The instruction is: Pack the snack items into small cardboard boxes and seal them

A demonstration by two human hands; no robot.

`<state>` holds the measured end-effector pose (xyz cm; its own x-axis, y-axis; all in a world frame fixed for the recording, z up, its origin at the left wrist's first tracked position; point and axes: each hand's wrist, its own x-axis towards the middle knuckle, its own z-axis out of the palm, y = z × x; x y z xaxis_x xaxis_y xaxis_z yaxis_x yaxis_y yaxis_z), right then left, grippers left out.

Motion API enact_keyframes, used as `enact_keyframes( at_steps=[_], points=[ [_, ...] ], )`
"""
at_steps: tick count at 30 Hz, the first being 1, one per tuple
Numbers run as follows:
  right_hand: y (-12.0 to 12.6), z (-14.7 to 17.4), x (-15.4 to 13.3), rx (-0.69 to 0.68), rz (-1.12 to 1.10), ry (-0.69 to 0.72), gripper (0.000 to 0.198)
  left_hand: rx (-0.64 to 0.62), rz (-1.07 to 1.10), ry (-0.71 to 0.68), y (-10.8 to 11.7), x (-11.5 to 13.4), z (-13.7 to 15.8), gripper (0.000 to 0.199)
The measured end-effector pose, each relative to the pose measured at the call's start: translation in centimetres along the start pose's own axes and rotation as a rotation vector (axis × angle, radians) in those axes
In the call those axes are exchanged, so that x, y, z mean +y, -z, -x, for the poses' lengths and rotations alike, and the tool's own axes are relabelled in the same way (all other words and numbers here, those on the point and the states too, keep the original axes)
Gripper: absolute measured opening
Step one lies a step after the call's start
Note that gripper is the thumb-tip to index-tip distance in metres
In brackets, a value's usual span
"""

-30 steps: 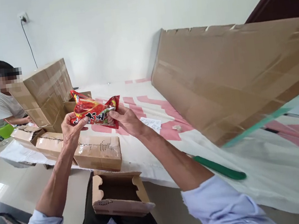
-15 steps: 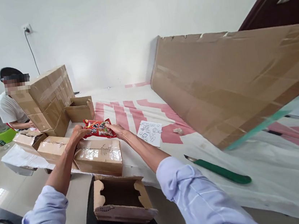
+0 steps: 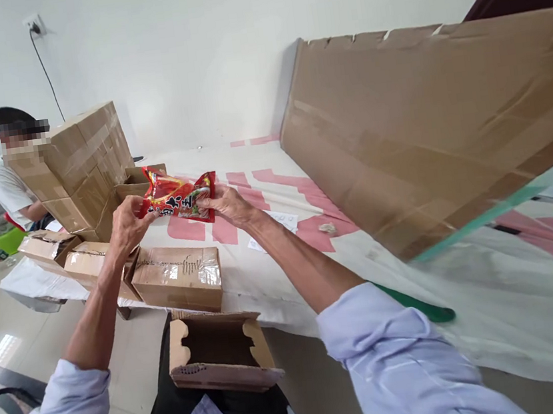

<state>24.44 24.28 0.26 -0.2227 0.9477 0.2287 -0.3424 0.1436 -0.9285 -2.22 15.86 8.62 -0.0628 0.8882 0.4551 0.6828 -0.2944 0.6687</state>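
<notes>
A shiny red food packet (image 3: pixel 179 195) with large black characters is held up over the table between both hands. My left hand (image 3: pixel 130 225) is closed on its left end, thumb in front. My right hand (image 3: pixel 230 206) pinches the right end, the thumb lying on the printed face. Below, on my lap, rests an open cardboard box (image 3: pixel 227 377) with its mouth upward; its inside looks dark. A taped carton (image 3: pixel 177 283) stands on the table edge under the packet. Behind the packet, a small open box (image 3: pixel 123 192) is partly hidden.
Stacked cartons (image 3: pixel 81 157) stand at the left, with a person (image 3: pixel 9 189) behind them. A large cardboard sheet (image 3: pixel 423 128) leans on the right. A green-handled knife (image 3: pixel 419 303) lies partly under my right arm, and a drawn-on paper (image 3: pixel 283 221) is partly covered.
Both hands have raised the red packet and tilted its printed face more toward me. My right forearm now covers much of the paper and the knife's blade.
</notes>
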Motion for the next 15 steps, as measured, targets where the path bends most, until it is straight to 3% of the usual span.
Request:
enact_keyframes(
  at_steps=[2, 3, 4, 6, 8, 11, 13, 15],
  points=[
    [0.9, 0.7, 0.0, 0.007, 0.061, 0.101, 0.051, 0.070, -0.125, -0.127, 2.2, 1.7, 3.2, 0.038],
    [1.3, 1.0, 0.4, 0.025, 0.089, 0.122, 0.053, 0.009, -0.130, -0.147, 3.3, 2.5, 5.3, 0.035],
    [1.7, 1.3, 1.0, 0.055, 0.113, 0.115, 0.053, -0.110, -0.095, -0.136, 4.1, 3.1, 7.7, 0.035],
    [1.8, 1.6, 2.6, 0.123, 0.153, 0.059, 0.053, -0.515, 0.005, -0.098, 4.7, 3.9, 13.2, 0.034],
    [1.4, 1.2, 4.7, 0.173, 0.179, 0.006, 0.050, -0.800, 0.028, -0.076, 3.3, 3.7, 18.9, 0.042],
    [-0.4, -0.5, 8.0, 0.196, 0.204, -0.037, 0.042, -1.119, -0.211, -0.033, -1.6, 1.9, 26.1, 0.073],
    [-1.8, -2.0, 9.7, 0.202, 0.227, -0.064, 0.038, -1.145, -0.381, 0.041, -4.8, 0.2, 29.1, 0.072],
    [-3.0, -3.3, 11.0, 0.202, 0.247, -0.088, 0.037, -1.104, -0.433, 0.085, -5.9, -1.1, 30.3, 0.066]
  ],
)
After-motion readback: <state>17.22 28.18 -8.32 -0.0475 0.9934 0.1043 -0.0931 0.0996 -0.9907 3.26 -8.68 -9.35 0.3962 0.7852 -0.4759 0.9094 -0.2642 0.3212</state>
